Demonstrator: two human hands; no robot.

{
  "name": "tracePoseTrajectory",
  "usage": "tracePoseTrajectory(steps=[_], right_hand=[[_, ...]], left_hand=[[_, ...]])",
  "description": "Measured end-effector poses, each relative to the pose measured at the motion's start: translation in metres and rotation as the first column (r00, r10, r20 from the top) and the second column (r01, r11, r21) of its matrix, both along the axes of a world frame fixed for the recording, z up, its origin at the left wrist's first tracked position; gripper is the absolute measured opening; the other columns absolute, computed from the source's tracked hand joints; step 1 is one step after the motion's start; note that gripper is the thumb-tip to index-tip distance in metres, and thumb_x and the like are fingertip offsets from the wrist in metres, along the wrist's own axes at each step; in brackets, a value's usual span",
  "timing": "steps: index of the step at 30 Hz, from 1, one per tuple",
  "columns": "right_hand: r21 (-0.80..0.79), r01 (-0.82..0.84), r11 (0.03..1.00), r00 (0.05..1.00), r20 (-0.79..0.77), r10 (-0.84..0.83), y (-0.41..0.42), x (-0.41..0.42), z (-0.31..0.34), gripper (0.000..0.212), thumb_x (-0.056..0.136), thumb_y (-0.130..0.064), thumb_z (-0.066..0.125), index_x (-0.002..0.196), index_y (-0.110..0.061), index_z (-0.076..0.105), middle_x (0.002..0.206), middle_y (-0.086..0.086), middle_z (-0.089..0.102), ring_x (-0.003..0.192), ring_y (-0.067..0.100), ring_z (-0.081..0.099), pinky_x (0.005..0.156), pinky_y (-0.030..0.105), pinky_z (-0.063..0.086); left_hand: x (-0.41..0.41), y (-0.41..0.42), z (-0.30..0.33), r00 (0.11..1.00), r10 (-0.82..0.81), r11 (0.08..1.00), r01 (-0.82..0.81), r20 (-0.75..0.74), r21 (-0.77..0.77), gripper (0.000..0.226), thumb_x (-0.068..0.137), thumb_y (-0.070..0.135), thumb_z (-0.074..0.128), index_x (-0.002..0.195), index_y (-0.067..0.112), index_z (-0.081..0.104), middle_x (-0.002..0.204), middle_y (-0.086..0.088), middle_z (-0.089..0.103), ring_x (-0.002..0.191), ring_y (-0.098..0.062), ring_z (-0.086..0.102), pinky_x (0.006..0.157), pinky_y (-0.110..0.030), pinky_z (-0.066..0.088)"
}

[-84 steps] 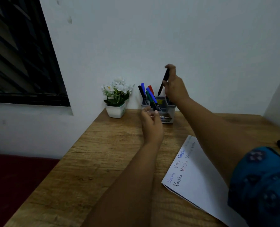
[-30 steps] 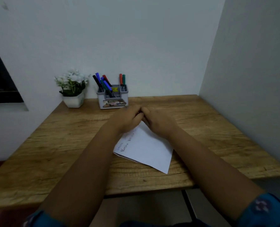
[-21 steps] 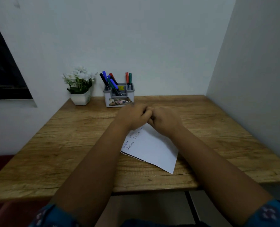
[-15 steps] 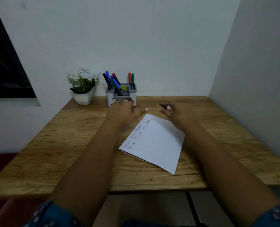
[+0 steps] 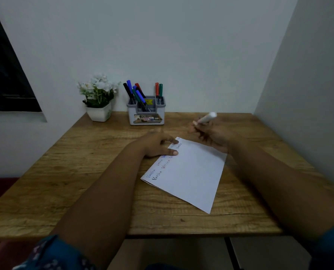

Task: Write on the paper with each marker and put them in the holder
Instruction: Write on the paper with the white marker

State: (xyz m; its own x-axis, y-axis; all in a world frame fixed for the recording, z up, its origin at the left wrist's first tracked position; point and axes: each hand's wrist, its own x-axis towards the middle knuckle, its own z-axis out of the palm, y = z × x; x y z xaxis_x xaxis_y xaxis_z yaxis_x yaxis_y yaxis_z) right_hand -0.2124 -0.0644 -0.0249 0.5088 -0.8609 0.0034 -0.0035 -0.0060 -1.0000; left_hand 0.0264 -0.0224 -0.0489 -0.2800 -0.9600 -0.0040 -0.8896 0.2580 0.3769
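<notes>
A white sheet of paper [image 5: 191, 172] lies tilted on the wooden desk [image 5: 84, 172], with handwritten words along its left edge. My left hand [image 5: 156, 144] rests flat on the paper's upper left edge, fingers pressing it down. My right hand [image 5: 211, 134] hovers over the paper's top right corner, shut on a marker [image 5: 207, 117] whose white-looking end points up and away; its tip is hidden by my fingers. A grey holder [image 5: 146, 114] at the back of the desk carries several markers in black, blue, green and red.
A white pot of white flowers [image 5: 98, 98] stands left of the holder against the back wall. A side wall [image 5: 308, 94] borders the desk on the right. A dark window [image 5: 4, 75] is at the far left.
My hands, joined over the paper's top a second ago, have separated. The right hand has lifted a marker at the paper's top right; the left hand has settled on the paper's left edge.
</notes>
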Motion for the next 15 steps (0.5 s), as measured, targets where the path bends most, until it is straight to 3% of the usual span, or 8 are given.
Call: tracePoseTrajectory(steps=[2, 5, 9, 13, 15], right_hand=[[-0.009, 0.013, 1.000, 1.000, -0.027, -0.013, -0.003, 0.009, -0.002, 0.023, 0.090, -0.040, 0.066, 0.084, -0.018, 0.067, 0.067, 0.001, 0.063, 0.053, 0.008, 0.048, 0.050, 0.017, 0.042], [-0.097, -0.004, 0.995, 0.995, -0.096, -0.006, -0.005, 0.017, -0.005, 0.029, 0.088, -0.042, 0.069, 0.072, -0.018, 0.073, 0.063, 0.003, 0.059, 0.047, 0.008, 0.045, 0.047, 0.018, 0.039], [-0.219, -0.048, 0.975, 0.987, -0.162, 0.012, -0.003, 0.016, -0.019, 0.015, 0.081, -0.027, 0.079, 0.082, -0.012, 0.074, 0.078, 0.003, 0.074, 0.070, 0.010, 0.069, 0.062, 0.017, 0.053], [-0.326, -0.143, 0.934, 0.954, -0.297, 0.042, -0.004, 0.011, -0.025, 0.009, 0.080, -0.017, 0.078, 0.085, -0.023, 0.073, 0.097, -0.002, 0.076, 0.095, 0.011, 0.070, 0.076, 0.024, 0.056], [-0.361, -0.149, 0.921, 0.956, -0.292, 0.040, -0.004, 0.011, -0.026, 0.015, 0.081, -0.010, 0.074, 0.083, -0.025, 0.074, 0.094, -0.007, 0.076, 0.091, 0.005, 0.070, 0.071, 0.016, 0.052]], left_hand=[[0.001, -0.003, 0.001, 1.000, -0.009, 0.999, 0.008, 0.018, 0.042, 0.063, 0.074, 0.069, 0.062, 0.132, 0.047, 0.050, 0.117, 0.002, 0.052, 0.107, -0.016, 0.044, 0.090, -0.036, 0.039], [0.002, -0.004, 0.001, 0.999, -0.046, 0.994, 0.047, -0.007, 0.098, 0.067, 0.075, 0.068, 0.062, 0.136, 0.046, 0.045, 0.141, 0.002, 0.048, 0.123, -0.018, 0.046, 0.103, -0.040, 0.038], [0.003, -0.007, -0.001, 0.999, -0.031, 0.992, 0.034, -0.027, 0.119, 0.068, 0.075, 0.067, 0.064, 0.136, 0.046, 0.044, 0.140, 0.001, 0.049, 0.124, -0.020, 0.048, 0.096, -0.034, 0.038], [0.003, -0.009, -0.001, 0.999, -0.014, 0.989, 0.019, -0.035, 0.145, 0.069, 0.074, 0.066, 0.065, 0.136, 0.046, 0.043, 0.140, 0.000, 0.049, 0.122, -0.017, 0.048, 0.096, -0.034, 0.038], [0.003, -0.008, -0.001, 0.999, -0.014, 0.989, 0.019, -0.038, 0.149, 0.069, 0.075, 0.066, 0.065, 0.137, 0.046, 0.043, 0.139, 0.001, 0.049, 0.120, -0.016, 0.047, 0.092, -0.032, 0.036]])
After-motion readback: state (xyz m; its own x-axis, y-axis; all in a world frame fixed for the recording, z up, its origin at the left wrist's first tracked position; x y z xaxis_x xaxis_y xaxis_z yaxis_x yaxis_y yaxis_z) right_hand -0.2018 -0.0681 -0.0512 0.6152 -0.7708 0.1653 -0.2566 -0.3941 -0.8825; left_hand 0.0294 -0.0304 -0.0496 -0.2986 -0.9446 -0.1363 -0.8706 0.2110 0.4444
